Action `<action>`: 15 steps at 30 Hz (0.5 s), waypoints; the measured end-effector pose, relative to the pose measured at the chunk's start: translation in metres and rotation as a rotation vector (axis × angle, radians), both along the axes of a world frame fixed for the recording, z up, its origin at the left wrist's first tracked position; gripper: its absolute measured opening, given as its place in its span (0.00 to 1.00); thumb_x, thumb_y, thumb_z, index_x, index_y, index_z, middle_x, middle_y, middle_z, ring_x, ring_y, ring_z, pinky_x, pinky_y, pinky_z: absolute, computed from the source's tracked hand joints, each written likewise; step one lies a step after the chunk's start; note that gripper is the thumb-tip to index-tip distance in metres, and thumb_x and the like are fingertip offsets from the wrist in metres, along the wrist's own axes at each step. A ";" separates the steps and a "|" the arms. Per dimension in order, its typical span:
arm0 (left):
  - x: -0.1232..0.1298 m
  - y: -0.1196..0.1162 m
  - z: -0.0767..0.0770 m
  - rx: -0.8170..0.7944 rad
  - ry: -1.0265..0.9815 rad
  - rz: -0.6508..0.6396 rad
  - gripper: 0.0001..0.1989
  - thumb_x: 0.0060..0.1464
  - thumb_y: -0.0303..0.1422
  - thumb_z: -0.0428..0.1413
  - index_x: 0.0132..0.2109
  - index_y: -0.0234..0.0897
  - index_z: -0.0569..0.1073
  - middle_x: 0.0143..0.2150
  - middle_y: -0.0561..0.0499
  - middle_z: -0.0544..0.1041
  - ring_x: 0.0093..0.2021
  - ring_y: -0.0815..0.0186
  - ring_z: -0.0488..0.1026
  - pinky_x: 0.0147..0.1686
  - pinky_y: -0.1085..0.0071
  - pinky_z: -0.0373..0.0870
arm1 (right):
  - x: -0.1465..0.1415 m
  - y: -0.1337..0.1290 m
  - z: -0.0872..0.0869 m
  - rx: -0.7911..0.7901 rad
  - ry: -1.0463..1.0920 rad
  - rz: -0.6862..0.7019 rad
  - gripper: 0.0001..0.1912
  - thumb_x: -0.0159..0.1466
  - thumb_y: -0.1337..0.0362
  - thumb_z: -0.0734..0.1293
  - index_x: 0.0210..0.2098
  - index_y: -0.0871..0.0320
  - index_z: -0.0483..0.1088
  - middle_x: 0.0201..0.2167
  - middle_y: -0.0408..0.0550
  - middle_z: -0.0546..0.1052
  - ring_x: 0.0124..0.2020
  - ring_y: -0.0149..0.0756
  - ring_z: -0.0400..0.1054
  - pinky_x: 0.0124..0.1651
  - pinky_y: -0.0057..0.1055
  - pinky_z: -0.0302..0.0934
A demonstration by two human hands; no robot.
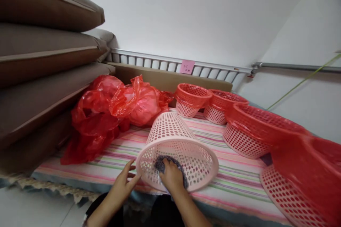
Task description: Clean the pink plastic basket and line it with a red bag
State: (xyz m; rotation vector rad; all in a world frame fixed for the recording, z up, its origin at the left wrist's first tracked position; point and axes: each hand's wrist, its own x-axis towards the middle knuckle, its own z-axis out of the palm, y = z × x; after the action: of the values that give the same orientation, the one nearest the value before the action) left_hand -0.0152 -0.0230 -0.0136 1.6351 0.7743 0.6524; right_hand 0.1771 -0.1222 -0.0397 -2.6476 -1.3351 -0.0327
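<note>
A light pink perforated plastic basket (pixel 170 126) lies on its side on the striped cloth (pixel 226 184), its wide mouth turned toward me. My right hand (pixel 172 175) reaches inside the mouth, its fingers closed on a dark grey-blue cloth (pixel 161 163) that lies against the inner wall. At the left of the rim is my left hand (pixel 125 181), fingers spread, with the fingertips at or just beside the rim. It holds nothing.
Several pink baskets lined with red plastic bags (pixel 247 127) stand in a curved row on the right. Red bags holding pink contents (pixel 144 101) lie at the back left. Brown cushions (pixel 48 53) are stacked on the left. Behind is a radiator (pixel 160 63) with a pink note (pixel 187 66).
</note>
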 end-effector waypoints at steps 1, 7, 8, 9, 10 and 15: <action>0.009 0.003 -0.005 0.003 -0.017 -0.040 0.32 0.48 0.42 0.55 0.57 0.29 0.61 0.51 0.35 0.74 0.43 0.54 0.75 0.43 0.59 0.71 | 0.000 0.000 0.000 0.000 -0.002 0.000 0.24 0.52 0.66 0.62 0.50 0.57 0.66 0.41 0.54 0.73 0.43 0.45 0.68 0.42 0.35 0.60; 0.056 0.021 -0.017 -0.064 -0.050 0.006 0.23 0.49 0.40 0.52 0.48 0.29 0.73 0.48 0.39 0.78 0.53 0.49 0.71 0.56 0.54 0.62 | -0.005 -0.006 0.001 0.064 0.051 0.029 0.20 0.51 0.67 0.63 0.45 0.55 0.68 0.39 0.51 0.73 0.43 0.43 0.67 0.43 0.33 0.60; 0.059 0.022 -0.023 -0.062 -0.074 0.016 0.24 0.50 0.40 0.52 0.50 0.29 0.72 0.50 0.39 0.77 0.55 0.50 0.69 0.58 0.54 0.60 | -0.008 -0.006 0.001 0.093 0.068 0.056 0.20 0.51 0.67 0.63 0.44 0.54 0.68 0.39 0.49 0.73 0.43 0.43 0.67 0.44 0.33 0.60; 0.061 0.023 -0.031 -0.055 -0.101 0.019 0.25 0.49 0.40 0.52 0.52 0.30 0.71 0.53 0.40 0.75 0.57 0.51 0.67 0.60 0.55 0.57 | -0.010 -0.004 0.001 0.120 0.084 0.086 0.19 0.51 0.67 0.64 0.44 0.53 0.68 0.39 0.48 0.72 0.44 0.43 0.67 0.44 0.34 0.60; 0.061 0.023 -0.040 -0.044 -0.124 0.019 0.25 0.48 0.40 0.53 0.52 0.31 0.71 0.55 0.41 0.73 0.59 0.51 0.64 0.61 0.55 0.55 | -0.010 0.001 0.001 0.139 0.099 0.110 0.19 0.51 0.66 0.64 0.43 0.52 0.69 0.39 0.48 0.72 0.44 0.43 0.66 0.45 0.34 0.60; 0.057 0.017 -0.086 -0.032 -0.083 0.058 0.30 0.37 0.49 0.59 0.46 0.37 0.77 0.54 0.43 0.74 0.61 0.45 0.60 0.64 0.53 0.46 | 0.025 0.053 0.004 0.342 0.232 0.027 0.23 0.57 0.62 0.65 0.52 0.57 0.65 0.51 0.55 0.68 0.54 0.49 0.60 0.54 0.44 0.55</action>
State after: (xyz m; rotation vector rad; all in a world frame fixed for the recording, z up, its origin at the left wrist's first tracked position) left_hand 0.0413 -0.0062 -0.0996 1.5513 0.7696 0.7409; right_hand 0.2022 -0.0691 -0.0352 -2.2708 -1.1711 0.0442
